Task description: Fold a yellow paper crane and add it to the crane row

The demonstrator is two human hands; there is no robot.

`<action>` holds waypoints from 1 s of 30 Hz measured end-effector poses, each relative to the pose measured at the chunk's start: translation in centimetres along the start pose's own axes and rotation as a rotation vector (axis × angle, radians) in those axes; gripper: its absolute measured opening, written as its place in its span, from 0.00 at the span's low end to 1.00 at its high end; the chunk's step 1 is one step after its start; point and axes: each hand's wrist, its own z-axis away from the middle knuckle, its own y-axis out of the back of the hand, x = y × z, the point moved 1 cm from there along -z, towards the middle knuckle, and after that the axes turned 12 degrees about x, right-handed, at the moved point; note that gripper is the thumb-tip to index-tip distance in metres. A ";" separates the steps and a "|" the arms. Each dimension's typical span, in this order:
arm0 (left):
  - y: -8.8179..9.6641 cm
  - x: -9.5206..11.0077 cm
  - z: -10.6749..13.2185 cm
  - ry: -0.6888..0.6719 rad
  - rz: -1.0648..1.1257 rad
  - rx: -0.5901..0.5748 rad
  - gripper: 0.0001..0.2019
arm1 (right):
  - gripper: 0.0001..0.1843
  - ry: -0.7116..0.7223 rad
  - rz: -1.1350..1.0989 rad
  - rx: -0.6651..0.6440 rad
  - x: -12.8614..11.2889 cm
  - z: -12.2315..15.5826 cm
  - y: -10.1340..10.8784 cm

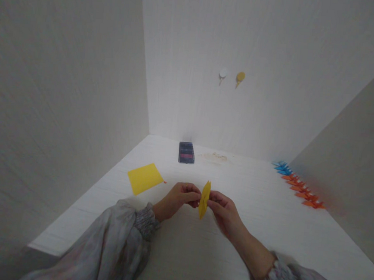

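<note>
Between my two hands, above the white table, is a folded yellow origami paper, narrow and pointed at top and bottom. My left hand pinches its left side with thumb and fingers; a ring shows on one finger. From the other side my right hand grips the paper's right edge, thumb nearest me. A flat sheet of yellow paper lies on the table to the left of my left hand, with a tiny red bit at its right corner.
A dark, pixelated phone-like rectangle lies near the back wall. Folded blue paper cranes and several orange ones line the right wall. A white hook and a gold hook are on the back wall. Walls enclose the table.
</note>
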 end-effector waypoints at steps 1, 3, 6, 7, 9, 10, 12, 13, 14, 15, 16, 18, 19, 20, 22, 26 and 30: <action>0.0 0.0 0.0 0.001 0.000 0.000 0.08 | 0.09 -0.001 -0.002 -0.002 0.0 0.0 0.0; -0.1 0.1 0.1 -0.002 -0.009 0.005 0.08 | 0.09 -0.003 -0.005 -0.005 0.0 0.1 -0.1; -0.2 0.1 0.1 -0.003 -0.043 0.010 0.09 | 0.09 -0.012 0.001 -0.001 0.0 0.1 -0.1; -0.2 0.1 0.1 0.002 -0.053 0.011 0.09 | 0.09 -0.013 0.007 0.005 0.0 0.1 -0.1; -0.3 0.2 0.1 0.012 -0.069 0.014 0.09 | 0.09 -0.014 0.020 0.018 0.1 0.1 0.0; -0.3 0.3 0.1 0.015 -0.072 0.016 0.09 | 0.10 -0.013 0.024 0.022 0.1 0.1 0.0; -0.3 0.4 0.2 0.018 -0.065 0.017 0.09 | 0.10 -0.018 0.019 0.008 0.1 0.1 0.0; -0.3 0.4 0.3 0.017 -0.054 0.014 0.09 | 0.10 -0.024 0.012 -0.005 0.1 0.1 0.0; -0.3 0.4 0.3 0.016 -0.042 0.010 0.09 | 0.10 -0.026 0.006 -0.015 0.1 0.2 0.0; -0.3 0.5 0.3 0.013 -0.032 0.004 0.09 | 0.10 -0.026 0.002 -0.019 0.0 0.2 -0.1; -0.3 0.5 0.4 0.010 -0.025 -0.002 0.09 | 0.10 -0.027 0.004 -0.019 0.0 0.2 -0.1; -0.2 0.5 0.4 0.008 -0.027 -0.016 0.09 | 0.10 -0.027 0.013 -0.016 -0.1 0.3 -0.2; -0.2 0.5 0.4 0.010 -0.033 -0.019 0.09 | 0.10 -0.028 0.017 -0.020 -0.2 0.3 -0.3; -0.2 0.5 0.4 0.012 -0.042 -0.019 0.10 | 0.11 -0.032 0.019 -0.028 -0.2 0.3 -0.3; -0.2 0.5 0.4 0.011 -0.060 -0.013 0.10 | 0.12 -0.035 0.018 -0.036 -0.1 0.3 -0.3; -0.3 0.4 0.3 0.008 -0.072 -0.010 0.10 | 0.11 -0.023 0.018 -0.013 0.3 0.1 -0.1; -0.3 -0.1 0.1 -0.017 -0.100 0.002 0.10 | 0.11 -0.008 0.075 0.047 0.9 -0.1 0.3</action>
